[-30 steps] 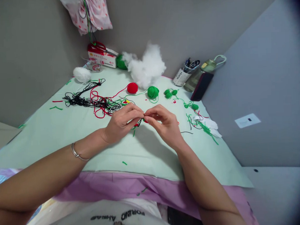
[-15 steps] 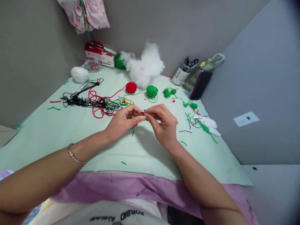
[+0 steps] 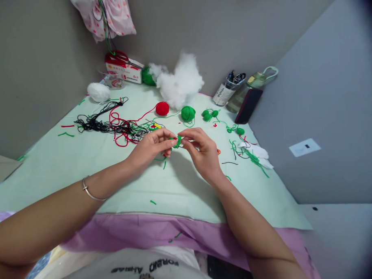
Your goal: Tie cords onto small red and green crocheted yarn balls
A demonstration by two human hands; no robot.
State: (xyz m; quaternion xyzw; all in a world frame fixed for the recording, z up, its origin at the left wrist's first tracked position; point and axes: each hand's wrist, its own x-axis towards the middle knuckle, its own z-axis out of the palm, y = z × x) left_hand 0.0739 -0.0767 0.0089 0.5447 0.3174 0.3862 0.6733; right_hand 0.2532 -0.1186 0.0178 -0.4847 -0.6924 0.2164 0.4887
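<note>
A small green and red piece of yarn work (image 3: 177,142), apparently crocheted, is held up over the middle of the table. On its left side, the thumb and fingers of my left hand (image 3: 151,148) pinch it. My right hand (image 3: 203,151) has thumb and forefinger closed at the piece's right edge. Something thin and dark shows by the right fingertips, too small to name. Just beyond my left hand lie a tangle of black yarn (image 3: 96,123) and loose red yarn (image 3: 120,138). A green yarn ball (image 3: 188,113) and a red yarn ball (image 3: 162,108) sit farther back.
White stuffing (image 3: 180,82) is heaped against the wall. To its left are a box (image 3: 124,72) with red-handled scissors (image 3: 119,57) on top and a white yarn ball (image 3: 99,92). A pen cup (image 3: 224,94), bottle (image 3: 254,84) and phone (image 3: 248,106) stand right. Green scraps (image 3: 256,159) lie nearby.
The yarn piece has turned in my fingers, and more of its green side faces me. My left hand has shifted slightly left, and the fingertips of both hands are a little farther apart.
</note>
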